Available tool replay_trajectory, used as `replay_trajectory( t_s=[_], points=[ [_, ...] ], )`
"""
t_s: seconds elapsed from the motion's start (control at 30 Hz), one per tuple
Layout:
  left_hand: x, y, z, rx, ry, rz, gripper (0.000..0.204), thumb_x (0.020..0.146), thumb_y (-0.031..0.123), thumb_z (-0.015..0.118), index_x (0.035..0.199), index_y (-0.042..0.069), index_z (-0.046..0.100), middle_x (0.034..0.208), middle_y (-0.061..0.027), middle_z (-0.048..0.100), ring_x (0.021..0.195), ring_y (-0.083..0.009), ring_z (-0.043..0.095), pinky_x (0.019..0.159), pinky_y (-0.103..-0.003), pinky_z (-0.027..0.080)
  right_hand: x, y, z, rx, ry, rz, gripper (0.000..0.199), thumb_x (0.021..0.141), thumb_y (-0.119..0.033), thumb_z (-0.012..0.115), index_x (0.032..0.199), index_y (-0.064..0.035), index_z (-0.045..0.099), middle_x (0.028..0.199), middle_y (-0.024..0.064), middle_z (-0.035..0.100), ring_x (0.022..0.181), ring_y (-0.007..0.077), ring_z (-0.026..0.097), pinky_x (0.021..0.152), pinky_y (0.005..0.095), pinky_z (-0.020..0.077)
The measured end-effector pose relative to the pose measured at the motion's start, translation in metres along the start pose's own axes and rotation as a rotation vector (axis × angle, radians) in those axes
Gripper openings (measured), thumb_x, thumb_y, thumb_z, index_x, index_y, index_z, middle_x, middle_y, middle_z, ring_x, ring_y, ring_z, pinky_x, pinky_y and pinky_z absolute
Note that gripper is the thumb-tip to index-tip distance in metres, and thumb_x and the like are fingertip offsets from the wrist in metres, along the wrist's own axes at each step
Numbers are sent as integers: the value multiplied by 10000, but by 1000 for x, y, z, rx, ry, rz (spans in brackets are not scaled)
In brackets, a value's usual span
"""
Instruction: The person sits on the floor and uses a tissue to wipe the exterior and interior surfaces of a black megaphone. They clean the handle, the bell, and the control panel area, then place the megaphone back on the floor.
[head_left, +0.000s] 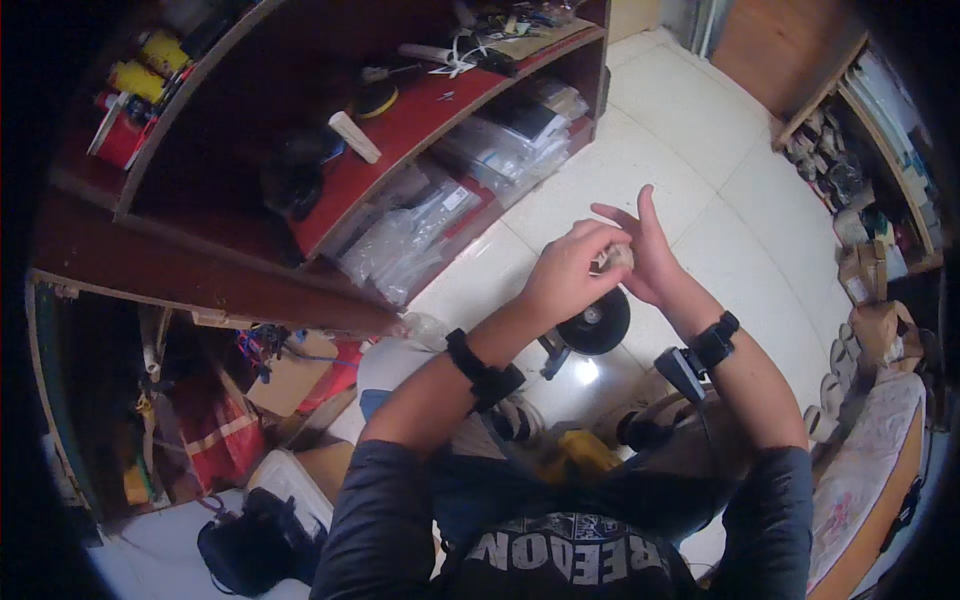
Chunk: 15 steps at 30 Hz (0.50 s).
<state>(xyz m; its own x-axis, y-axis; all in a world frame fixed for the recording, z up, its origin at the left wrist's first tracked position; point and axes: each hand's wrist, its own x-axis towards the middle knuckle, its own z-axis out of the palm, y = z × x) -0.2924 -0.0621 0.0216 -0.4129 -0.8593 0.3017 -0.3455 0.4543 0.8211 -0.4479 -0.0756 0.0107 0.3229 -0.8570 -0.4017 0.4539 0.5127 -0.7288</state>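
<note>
Both of my hands are raised over the tiled floor, close against each other. My left hand (pixel 572 275) is closed round a small pale, beige lump (pixel 617 258), its kind too small to make out. Touching or nearly touching that lump is the palm of my right hand (pixel 650 255), thumb and fingers stretched out. Below my hands stands a black round disc (pixel 597 325) with a metal centre, like a wheel on a small machine. My left hand covers part of its upper edge.
To the left, a dark red shelf unit (pixel 420 115) carries tools, a pale wooden block (pixel 354 137) and clear plastic bags (pixel 420 220). A yellow object (pixel 588 452) lies between my legs. Along the right stand a shelf, cardboard boxes (pixel 878 330) and a cloth-covered board (pixel 868 470).
</note>
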Motion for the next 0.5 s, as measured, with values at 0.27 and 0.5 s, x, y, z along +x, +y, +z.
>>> replay_trajectory(
  t_s=[0.27,0.5],
  points=[
    [-2,-4,-2,153,-54,8,323,814,175,687,1114,63,644,1107,-143,630,1025,-336,613,876,-395,497,0,-5,-1,81,-127,-36,992,876,-802,213,1468,-9,281,1376,216,486,1287,328,479,1082,453,371],
    [8,-17,-22,314,-29,-100,323,810,165,680,1119,79,636,1045,-146,652,974,-336,639,844,-393,509,-2,-7,1,119,-215,-71,1002,881,-797,183,1500,-10,225,1434,216,421,1323,328,430,1101,451,338]
  ],
)
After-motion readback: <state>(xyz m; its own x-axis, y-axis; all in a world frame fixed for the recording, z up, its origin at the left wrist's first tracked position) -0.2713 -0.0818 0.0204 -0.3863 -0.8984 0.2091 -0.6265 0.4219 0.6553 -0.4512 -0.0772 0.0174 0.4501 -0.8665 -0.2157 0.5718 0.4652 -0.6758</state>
